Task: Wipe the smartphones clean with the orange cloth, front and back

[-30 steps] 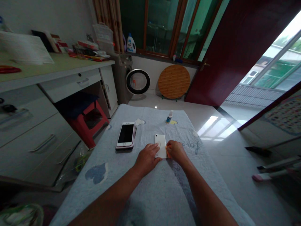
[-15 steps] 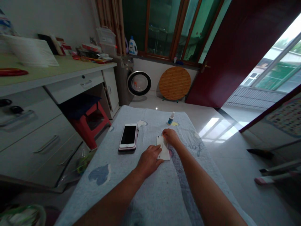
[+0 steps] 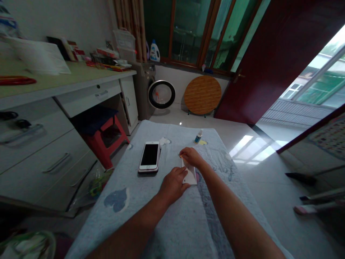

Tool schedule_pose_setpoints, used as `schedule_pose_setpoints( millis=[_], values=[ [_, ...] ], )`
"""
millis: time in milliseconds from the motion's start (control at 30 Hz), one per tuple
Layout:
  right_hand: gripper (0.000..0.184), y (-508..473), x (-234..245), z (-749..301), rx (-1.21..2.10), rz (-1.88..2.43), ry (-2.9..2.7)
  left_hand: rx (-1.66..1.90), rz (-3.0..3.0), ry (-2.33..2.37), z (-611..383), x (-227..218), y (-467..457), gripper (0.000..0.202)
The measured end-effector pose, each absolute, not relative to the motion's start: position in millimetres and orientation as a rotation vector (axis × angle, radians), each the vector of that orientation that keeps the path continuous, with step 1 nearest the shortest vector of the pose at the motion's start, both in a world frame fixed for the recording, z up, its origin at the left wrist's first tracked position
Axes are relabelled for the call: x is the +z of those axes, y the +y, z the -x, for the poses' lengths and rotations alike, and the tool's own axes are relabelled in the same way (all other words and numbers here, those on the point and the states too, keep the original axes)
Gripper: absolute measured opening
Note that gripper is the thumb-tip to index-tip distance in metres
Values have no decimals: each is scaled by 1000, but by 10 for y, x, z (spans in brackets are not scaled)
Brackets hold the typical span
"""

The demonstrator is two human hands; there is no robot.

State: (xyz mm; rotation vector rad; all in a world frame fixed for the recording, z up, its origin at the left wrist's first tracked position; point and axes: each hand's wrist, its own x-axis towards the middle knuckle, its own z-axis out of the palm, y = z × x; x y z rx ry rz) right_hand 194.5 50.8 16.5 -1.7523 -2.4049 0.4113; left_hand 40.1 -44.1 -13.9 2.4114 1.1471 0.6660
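At the white phone (image 3: 191, 177), left hand (image 3: 174, 182) splayed, right hand (image 3: 192, 157) arched, fingers around an orange scrap (image 3: 181, 156).

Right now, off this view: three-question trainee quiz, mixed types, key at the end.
1. Multiple choice: where is the right hand on the white phone?
a) over the end nearer the wearer
b) over the far end
c) nowhere on it
2. True or false: the phone with the black screen lies screen up on the patterned cloth's left side, apart from both hands.
3. Fill in: of the two hands, the small bottle is nearer the ____ one.

Key: 1. b, with the left hand at the nearer part; 2. true; 3. right.
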Motion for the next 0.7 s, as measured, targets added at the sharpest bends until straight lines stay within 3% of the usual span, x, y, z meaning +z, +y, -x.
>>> schedule_pose_setpoints(
  millis=[467, 700],
  values=[
    [29, 72, 139, -2226, 305, 2080, -2018, 679, -2395, 1158, -394, -150, -446, 44],
    [27, -411, 201, -2202, 474, 2022, -1918, 686, -2420, 1148, -408, -140, -447, 45]
  ],
)
